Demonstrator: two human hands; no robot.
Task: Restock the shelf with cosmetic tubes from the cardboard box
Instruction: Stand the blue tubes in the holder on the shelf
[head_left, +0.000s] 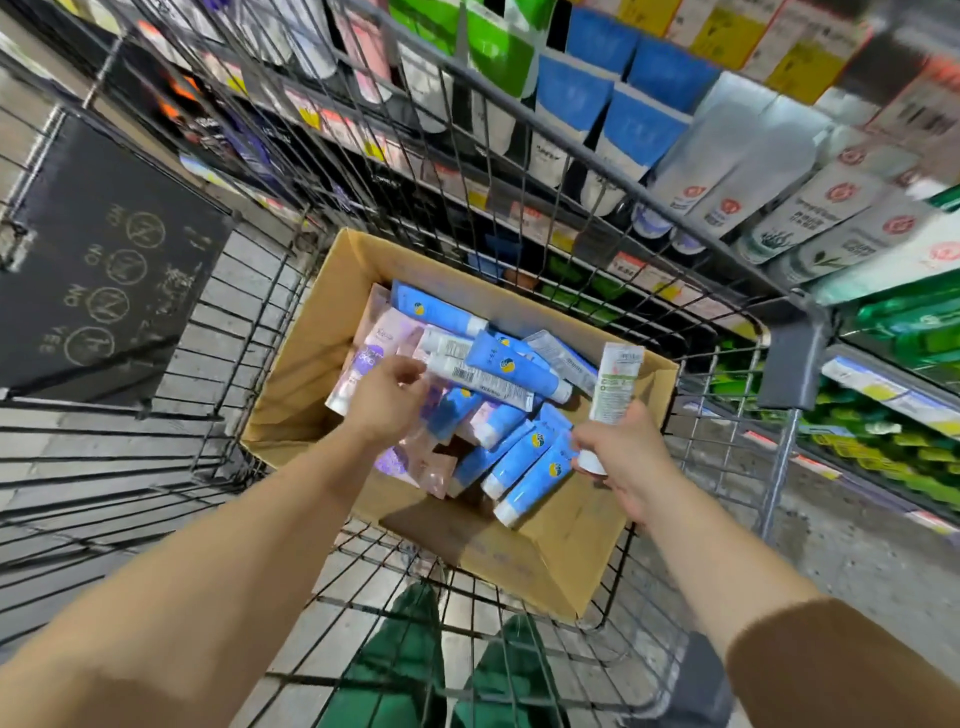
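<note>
An open cardboard box (291, 410) sits in a wire cart and holds several cosmetic tubes, mostly blue ones (511, 366) with white caps, plus pink and purple ones (371, 353). My right hand (618, 457) grips a white tube with green print (615, 384), held upright above the box's right side, cap down. My left hand (387, 397) reaches into the box over the tubes, fingers curled near a white tube with a barcode (467, 375); whether it holds anything is hidden. The shelf (779, 197) of tubes stands beyond the cart on the right.
The wire cart (613, 150) surrounds the box, its rim between me and the shelf. A black sign panel (104, 270) hangs on the cart's left side. Shelves carry blue, white and green products with price tags. My legs in green trousers (410, 670) show below.
</note>
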